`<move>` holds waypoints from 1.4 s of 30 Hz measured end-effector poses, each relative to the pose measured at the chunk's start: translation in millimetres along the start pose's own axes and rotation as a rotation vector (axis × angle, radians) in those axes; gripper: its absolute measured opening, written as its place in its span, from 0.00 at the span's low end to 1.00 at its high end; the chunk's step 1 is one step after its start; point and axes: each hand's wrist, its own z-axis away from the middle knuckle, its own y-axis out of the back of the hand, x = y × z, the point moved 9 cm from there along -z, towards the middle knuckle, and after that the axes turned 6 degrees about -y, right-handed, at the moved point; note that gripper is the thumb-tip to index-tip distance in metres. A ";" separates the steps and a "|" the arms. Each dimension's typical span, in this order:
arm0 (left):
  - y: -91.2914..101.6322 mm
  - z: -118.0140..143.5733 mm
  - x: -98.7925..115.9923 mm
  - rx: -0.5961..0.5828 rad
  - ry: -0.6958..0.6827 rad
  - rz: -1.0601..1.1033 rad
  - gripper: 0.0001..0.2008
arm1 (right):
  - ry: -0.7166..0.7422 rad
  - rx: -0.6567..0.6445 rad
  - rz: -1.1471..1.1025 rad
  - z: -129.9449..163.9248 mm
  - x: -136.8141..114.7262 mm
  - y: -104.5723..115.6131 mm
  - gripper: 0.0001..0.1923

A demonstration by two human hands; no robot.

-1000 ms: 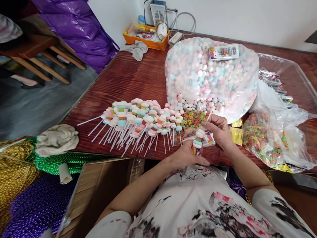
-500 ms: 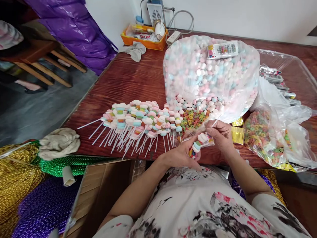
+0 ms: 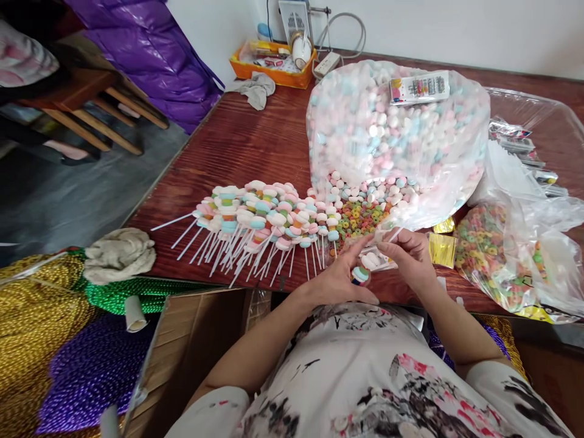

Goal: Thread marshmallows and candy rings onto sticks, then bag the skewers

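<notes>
My right hand (image 3: 410,258) pinches a thin white stick (image 3: 395,235) between thumb and fingers. Beside its tip end, white marshmallows (image 3: 371,260) and a blue-and-white candy piece (image 3: 360,275) show between my hands, in line with the stick like a candy skewer. My left hand (image 3: 337,277) curves around the candy with its thumb stretched out and apart from the fingers; its palm side is partly hidden. To the left lies a pile of finished-looking marshmallow skewers (image 3: 264,216), sticks toward me. Loose gummy rings (image 3: 360,218) and small marshmallows (image 3: 396,191) lie just beyond my hands.
A big clear bag of marshmallows (image 3: 387,134) carries a small printed packet (image 3: 420,88). At right lie a bag of gummy rings (image 3: 483,249) and gold foil packs (image 3: 441,249). An orange tray (image 3: 274,73) and grey cloth (image 3: 258,90) sit at the back. Bead strands (image 3: 91,365) hang left.
My left hand's fingers and thumb have spread wider around the candy. My right hand still pinches the stick, slightly lower. The whole view has shifted a little.
</notes>
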 end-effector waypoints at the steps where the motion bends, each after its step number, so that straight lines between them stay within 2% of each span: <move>1: 1.6 -0.5 2.8 0.038 -0.032 -0.042 0.63 | 0.008 0.045 0.031 4.0 -2.9 1.2 0.15; 5: -2.9 -3.5 8.9 0.088 -0.097 -0.241 0.58 | 0.019 0.185 0.040 15.5 -0.9 3.5 0.18; 8: -4.3 -6.3 16.0 0.121 -0.171 -0.386 0.56 | -0.058 0.176 -0.030 12.8 20.7 0.8 0.17; 10: -5.4 -7.1 11.4 0.052 -0.147 -0.273 0.60 | -0.148 0.045 -0.130 6.3 38.2 -7.6 0.16; 12: -4.2 -3.3 3.4 -0.054 -0.086 -0.057 0.67 | -0.200 -0.094 -0.227 1.4 48.0 -14.0 0.17; 14: 2.3 5.8 -4.4 -0.120 -0.025 0.068 0.72 | -0.194 -0.148 -0.283 -1.5 50.2 -12.0 0.18; 16: 8.1 17.0 -17.0 -0.151 0.056 0.049 0.72 | -0.174 -0.135 -0.314 -2.0 50.4 -6.6 0.18; 18: 6.1 26.8 -33.8 -0.177 0.158 -0.012 0.61 | -0.166 -0.115 -0.331 -0.2 51.2 -4.5 0.17; 20: -3.0 31.6 -49.0 -0.184 0.246 -0.016 0.40 | -0.128 -0.095 -0.341 2.0 48.4 -4.7 0.16; 22: -13.2 30.0 -58.5 -0.148 0.293 0.030 0.25 | -0.062 -0.084 -0.332 3.8 41.4 -6.1 0.14; 25: -18.6 19.3 -59.2 -0.025 0.257 0.086 0.23 | -0.008 -0.031 -0.254 4.5 32.8 -4.8 0.13; 28: -7.2 9.2 -51.5 0.139 0.156 0.019 0.24 | -0.036 0.133 -0.195 4.6 32.8 7.0 0.14; 31: 13.9 5.8 -33.4 0.308 -0.025 -0.252 0.21 | -0.017 0.307 -0.222 8.3 32.6 20.5 0.16; 34: 27.1 10.3 -15.7 0.424 -0.164 -0.626 0.12 | 0.002 0.392 -0.259 12.9 34.1 26.4 0.15; 37: 30.9 14.3 -13.5 0.446 -0.175 -0.810 0.12 | 0.013 0.416 -0.262 15.5 33.3 28.1 0.13; 42: 30.8 17.1 -19.3 0.412 -0.129 -0.850 0.15 | 0.061 0.411 -0.241 16.7 25.8 29.2 0.14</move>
